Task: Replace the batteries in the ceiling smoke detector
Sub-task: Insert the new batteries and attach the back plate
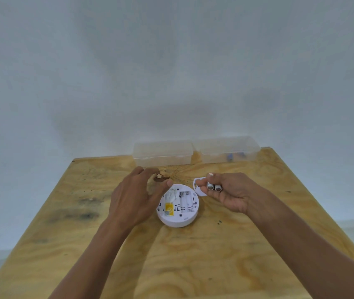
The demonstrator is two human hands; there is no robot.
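We are finding the smoke detector [178,205] lying open at table [258,244] centre, left hand [134,198] loosely steadying it, right hand [229,194] fingers gripping two batteries [214,187], probably bound for the right-hand far box [227,149].

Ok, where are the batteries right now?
In the head view, the two batteries are held in the right hand, just right of the open smoke detector and above the white mounting plate on the wooden table.
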